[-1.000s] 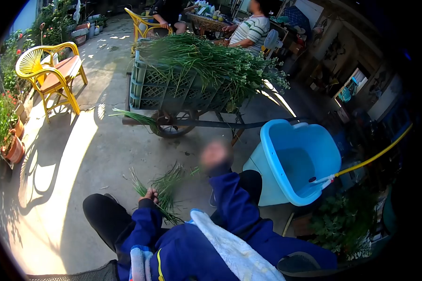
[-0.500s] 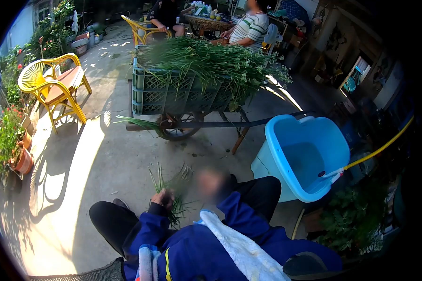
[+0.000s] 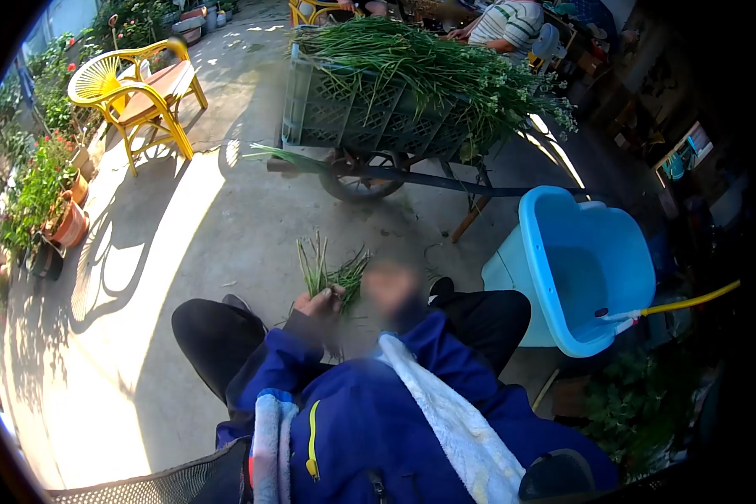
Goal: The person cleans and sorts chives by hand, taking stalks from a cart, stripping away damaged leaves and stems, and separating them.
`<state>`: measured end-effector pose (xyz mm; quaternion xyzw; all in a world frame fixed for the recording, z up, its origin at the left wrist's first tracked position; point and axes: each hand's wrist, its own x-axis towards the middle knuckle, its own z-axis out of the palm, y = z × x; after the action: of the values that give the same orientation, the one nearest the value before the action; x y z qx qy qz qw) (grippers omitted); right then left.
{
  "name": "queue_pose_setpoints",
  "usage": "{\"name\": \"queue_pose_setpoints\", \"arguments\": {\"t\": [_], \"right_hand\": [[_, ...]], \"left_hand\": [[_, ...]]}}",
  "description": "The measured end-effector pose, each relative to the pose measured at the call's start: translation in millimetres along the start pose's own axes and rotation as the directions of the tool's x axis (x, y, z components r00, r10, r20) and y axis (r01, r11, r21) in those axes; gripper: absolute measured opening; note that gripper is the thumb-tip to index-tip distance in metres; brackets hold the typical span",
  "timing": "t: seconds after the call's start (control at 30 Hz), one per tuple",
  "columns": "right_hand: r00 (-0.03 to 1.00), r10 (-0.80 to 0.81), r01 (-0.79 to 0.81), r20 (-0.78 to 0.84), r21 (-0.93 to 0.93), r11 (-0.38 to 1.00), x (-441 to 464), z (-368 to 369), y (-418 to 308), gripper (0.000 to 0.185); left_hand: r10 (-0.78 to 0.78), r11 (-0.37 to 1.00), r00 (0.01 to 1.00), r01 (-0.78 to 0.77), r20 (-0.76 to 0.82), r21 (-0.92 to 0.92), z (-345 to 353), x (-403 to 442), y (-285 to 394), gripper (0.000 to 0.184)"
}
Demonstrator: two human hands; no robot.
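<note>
Between my knees, my left hand (image 3: 315, 304) is closed around a small bunch of green stalks (image 3: 314, 267), which look like garlic chives. Their cut-looking ends point up and away from me. More greens (image 3: 349, 274) show just to the right of the bunch; whether they lie on the ground or hang from it I cannot tell. My right hand (image 3: 392, 287) is close by on the right, smeared so that its fingers cannot be made out. Ahead, a large heap of flowering chives (image 3: 412, 63) lies over a green plastic crate (image 3: 328, 109) on a wheeled cart (image 3: 361, 178).
A light-blue tub (image 3: 546, 277) with a yellow hose (image 3: 689, 302) at its rim stands by my right knee. To the left are a yellow chair (image 3: 155, 97) and potted flowers (image 3: 67, 223). Behind the crate sits a person in a striped shirt (image 3: 512, 25).
My view has tipped down and to the left, so the crate and tub appear higher and farther right. My left hand still holds its bunch, now upright; the right hand stays beside it.
</note>
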<state>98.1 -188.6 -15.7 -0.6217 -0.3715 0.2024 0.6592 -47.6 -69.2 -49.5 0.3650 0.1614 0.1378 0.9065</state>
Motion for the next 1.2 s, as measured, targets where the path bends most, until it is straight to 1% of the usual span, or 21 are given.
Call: {"name": "queue_pose_setpoints", "arguments": {"t": [0.03, 0.1, 0.13, 0.2, 0.3, 0.43, 0.5, 0.53, 0.57, 0.6, 0.63, 0.73, 0.83, 0.87, 0.9, 0.93, 0.97, 1.0, 1.07, 1.13, 1.2], "right_hand": [[0.998, -0.069, 0.069, -0.002, -0.041, 0.997, 1, 1, -2, 0.007], [0.921, -0.381, 0.385, 0.08, -0.325, 0.864, 9, 2, -15, 0.009], [0.843, -0.519, 0.524, 0.143, -0.441, 0.729, 14, 1, -23, 0.009], [0.629, -0.687, 0.728, 0.363, -0.585, 0.357, 22, -5, -41, 0.009], [0.609, -0.706, 0.757, 0.362, -0.532, 0.379, 31, 1, -46, 0.011], [0.628, -0.697, 0.75, 0.345, -0.508, 0.424, 39, 8, -46, 0.014], [0.62, -0.717, 0.743, 0.32, -0.532, 0.405, 39, 12, -49, 0.012], [0.807, -0.558, 0.583, 0.195, -0.416, 0.698, 39, 15, -33, 0.01], [0.938, -0.329, 0.346, 0.111, -0.247, 0.905, 38, 20, -1, 0.008], [0.975, -0.195, 0.209, 0.103, -0.16, 0.965, 37, 20, 13, 0.007], [0.994, -0.057, 0.064, 0.093, -0.072, 0.995, 36, 20, 27, 0.006], [0.994, -0.041, 0.054, 0.097, -0.135, 0.989, 32, 17, 35, 0.005], [0.999, 0.013, -0.009, 0.044, -0.083, 0.997, 30, 17, 33, 0.005], [0.999, 0.04, -0.038, 0.024, -0.05, 0.998, 29, 17, 32, 0.006], [0.99, 0.141, -0.141, 0.005, 0.035, 0.989, 28, 17, 24, 0.006], [0.971, 0.241, -0.238, -0.007, 0.124, 0.963, 28, 17, 19, 0.006], [0.994, 0.111, -0.111, 0.003, -0.055, 0.992, 27, 15, 24, 0.007], [0.999, -0.013, 0.021, 0.035, -0.231, 0.973, 25, 11, 32, 0.008], [0.985, -0.136, 0.166, 0.102, -0.404, 0.9, 24, 9, 44, 0.008], [0.982, -0.128, 0.174, 0.136, -0.412, 0.895, 24, 10, 53, 0.01], [0.981, -0.084, 0.15, 0.176, -0.402, 0.903, 25, 11, 57, 0.012]], "left_hand": [[0.001, 1.0, 1.0, -0.001, -0.001, -0.025, 6, -2, 5, 0.024], [0.014, 0.998, 1.0, -0.012, 0.022, -0.064, 16, -3, 14, 0.024], [0.015, 0.998, 0.999, -0.013, 0.037, -0.057, 16, -4, 14, 0.024], [0.017, 0.999, 0.996, -0.014, 0.082, -0.043, 19, -3, 15, 0.025], [0.009, 1.0, 0.998, -0.009, 0.068, -0.001, 25, -3, 14, 0.025], [0.061, 0.994, 0.997, -0.065, 0.041, 0.087, 30, 1, 7, 0.021], [0.073, 0.93, 0.997, -0.065, -0.008, 0.362, 15, 9, -3, 0.018], [0.089, 0.87, 0.996, -0.063, -0.029, 0.49, 10, 13, -8, 0.017], [0.133, 0.907, 0.991, -0.115, -0.017, 0.404, 14, 15, -11, 0.016], [0.175, 0.936, 0.985, -0.163, -0.009, 0.313, 19, 17, -15, 0.016], [0.212, 0.954, 0.977, -0.206, -0.006, 0.218, 21, 18, -19, 0.016], [-0.068, 0.945, 0.994, 0.091, -0.086, 0.315, -12, 15, -28, 0.02], [-0.021, 0.992, 0.999, 0.026, -0.042, 0.125, -25, 17, -35, 0.027], [0.032, 0.99, 0.999, -0.029, -0.024, 0.138, -8, 14, -23, 0.022], [0.086, 0.985, 0.996, -0.084, -0.005, 0.149, 23, 4, -2, 0.018], [0.093, 0.988, 0.996, -0.093, 0.0, 0.123, 21, 5, -2, 0.016], [0.101, 0.99, 0.995, -0.101, 0.005, 0.096, 19, 6, -2, 0.015], [0.061, 0.998, 0.998, -0.061, -0.003, 0.031, -22, 14, -27, 0.015], [0.039, 0.997, 0.998, -0.041, -0.039, -0.065, -50, 21, -48, 0.017], [0.069, 0.988, 0.992, -0.082, -0.105, -0.128, -52, 22, -53, 0.018], [0.039, 0.988, 0.998, -0.045, -0.038, -0.149, -55, 22, -48, 0.02]]}}
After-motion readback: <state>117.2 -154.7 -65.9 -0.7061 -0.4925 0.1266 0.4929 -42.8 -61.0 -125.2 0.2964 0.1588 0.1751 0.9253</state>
